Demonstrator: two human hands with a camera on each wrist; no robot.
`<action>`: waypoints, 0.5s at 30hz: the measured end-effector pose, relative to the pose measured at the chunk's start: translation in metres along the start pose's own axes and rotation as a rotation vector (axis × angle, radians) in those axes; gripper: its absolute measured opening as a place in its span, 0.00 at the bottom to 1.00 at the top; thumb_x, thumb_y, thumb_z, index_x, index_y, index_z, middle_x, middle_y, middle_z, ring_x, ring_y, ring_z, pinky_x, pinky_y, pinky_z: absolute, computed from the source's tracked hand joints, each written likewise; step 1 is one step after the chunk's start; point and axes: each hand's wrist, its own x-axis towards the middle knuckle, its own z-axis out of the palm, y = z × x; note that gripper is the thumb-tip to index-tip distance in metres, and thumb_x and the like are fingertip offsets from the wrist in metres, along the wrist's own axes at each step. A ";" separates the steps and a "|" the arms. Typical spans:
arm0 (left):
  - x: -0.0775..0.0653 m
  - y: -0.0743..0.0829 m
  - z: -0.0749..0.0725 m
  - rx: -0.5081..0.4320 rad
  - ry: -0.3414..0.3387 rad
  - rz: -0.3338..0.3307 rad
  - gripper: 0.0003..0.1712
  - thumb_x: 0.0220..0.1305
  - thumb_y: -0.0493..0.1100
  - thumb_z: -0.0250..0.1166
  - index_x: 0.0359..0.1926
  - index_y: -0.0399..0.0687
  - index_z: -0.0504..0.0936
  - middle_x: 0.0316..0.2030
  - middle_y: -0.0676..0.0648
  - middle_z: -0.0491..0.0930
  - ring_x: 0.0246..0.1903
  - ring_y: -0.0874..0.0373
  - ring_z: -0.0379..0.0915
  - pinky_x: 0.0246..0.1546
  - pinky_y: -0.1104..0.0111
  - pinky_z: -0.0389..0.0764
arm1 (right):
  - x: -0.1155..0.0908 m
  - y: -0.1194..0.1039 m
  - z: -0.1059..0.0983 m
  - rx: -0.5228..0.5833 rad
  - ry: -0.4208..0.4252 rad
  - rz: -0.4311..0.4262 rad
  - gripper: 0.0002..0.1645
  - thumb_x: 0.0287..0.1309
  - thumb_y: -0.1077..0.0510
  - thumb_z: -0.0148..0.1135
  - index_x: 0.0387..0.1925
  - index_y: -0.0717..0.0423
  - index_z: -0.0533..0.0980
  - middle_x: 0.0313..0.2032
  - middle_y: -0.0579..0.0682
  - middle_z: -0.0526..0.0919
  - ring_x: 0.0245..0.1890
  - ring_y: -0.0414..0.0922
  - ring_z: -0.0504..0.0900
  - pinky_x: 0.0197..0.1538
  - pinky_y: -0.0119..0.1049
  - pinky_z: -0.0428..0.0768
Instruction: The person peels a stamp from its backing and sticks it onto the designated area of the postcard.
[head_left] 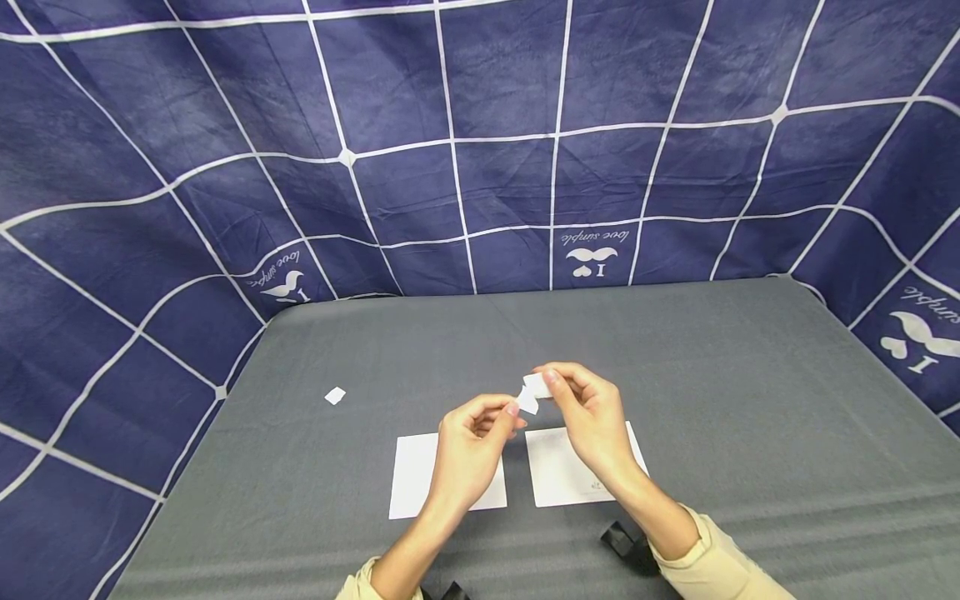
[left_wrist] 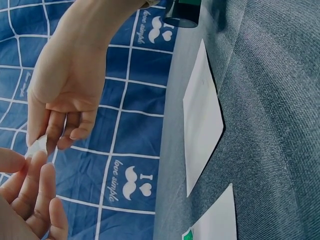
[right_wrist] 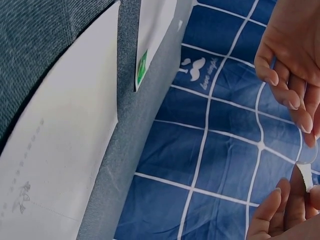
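My left hand point(head_left: 471, 446) pinches a small white paper piece point(head_left: 527, 402) between thumb and fingertips. Just right of it, my right hand point(head_left: 592, 412) pinches another small white piece point(head_left: 536, 385). The two pieces touch or overlap above the table; whether they are still joined I cannot tell. In the right wrist view, the piece at the right fingertips point(right_wrist: 304, 174) has a finely toothed edge. Under the left hand lies a white sheet point(head_left: 412, 479), with a green mark point(right_wrist: 142, 66) at one corner. A second white sheet point(head_left: 555, 475), bearing a faint small printed drawing, lies beneath the right hand.
A small white scrap point(head_left: 334, 396) lies to the left on the grey cloth-covered table point(head_left: 735, 400). A blue curtain point(head_left: 495, 183) with white grid lines surrounds the table's back and sides. Black gear point(head_left: 626, 542) is near the right wrist.
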 end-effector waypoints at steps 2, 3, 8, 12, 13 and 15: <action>0.000 0.000 0.000 0.000 -0.001 -0.002 0.06 0.65 0.38 0.62 0.38 0.39 0.84 0.26 0.46 0.84 0.27 0.59 0.80 0.33 0.69 0.80 | 0.000 0.000 0.000 0.000 0.001 -0.002 0.11 0.66 0.61 0.56 0.40 0.65 0.80 0.35 0.55 0.85 0.33 0.40 0.82 0.40 0.31 0.79; 0.000 0.000 0.000 0.000 -0.001 -0.002 0.06 0.65 0.38 0.62 0.38 0.39 0.84 0.26 0.45 0.84 0.27 0.59 0.80 0.33 0.69 0.80 | 0.000 0.000 0.000 -0.002 0.002 -0.003 0.11 0.66 0.61 0.56 0.40 0.65 0.80 0.35 0.55 0.85 0.33 0.40 0.82 0.40 0.31 0.79; 0.000 0.000 0.000 -0.005 0.001 -0.007 0.06 0.65 0.37 0.62 0.38 0.39 0.84 0.26 0.46 0.84 0.27 0.59 0.80 0.33 0.69 0.80 | 0.001 0.000 -0.001 -0.002 0.007 -0.003 0.11 0.66 0.61 0.56 0.41 0.65 0.80 0.34 0.55 0.85 0.33 0.39 0.81 0.40 0.30 0.78; 0.000 0.000 0.000 -0.011 0.003 -0.011 0.06 0.65 0.37 0.62 0.38 0.39 0.84 0.26 0.45 0.84 0.27 0.59 0.80 0.33 0.70 0.80 | 0.001 0.000 -0.001 -0.007 0.012 -0.001 0.11 0.66 0.61 0.56 0.40 0.65 0.81 0.35 0.54 0.85 0.32 0.40 0.81 0.39 0.30 0.77; 0.000 0.000 0.000 -0.013 0.003 -0.012 0.06 0.65 0.37 0.62 0.38 0.39 0.84 0.26 0.45 0.84 0.27 0.59 0.80 0.33 0.70 0.80 | 0.001 0.000 -0.001 -0.009 0.014 -0.002 0.11 0.66 0.61 0.56 0.40 0.64 0.81 0.35 0.54 0.85 0.32 0.39 0.81 0.39 0.30 0.77; 0.000 0.001 0.000 -0.013 0.004 -0.012 0.06 0.65 0.37 0.62 0.38 0.39 0.84 0.26 0.45 0.84 0.27 0.59 0.80 0.33 0.70 0.80 | 0.002 0.000 -0.002 -0.015 0.016 -0.006 0.10 0.66 0.61 0.56 0.40 0.64 0.81 0.35 0.54 0.85 0.32 0.39 0.81 0.39 0.30 0.77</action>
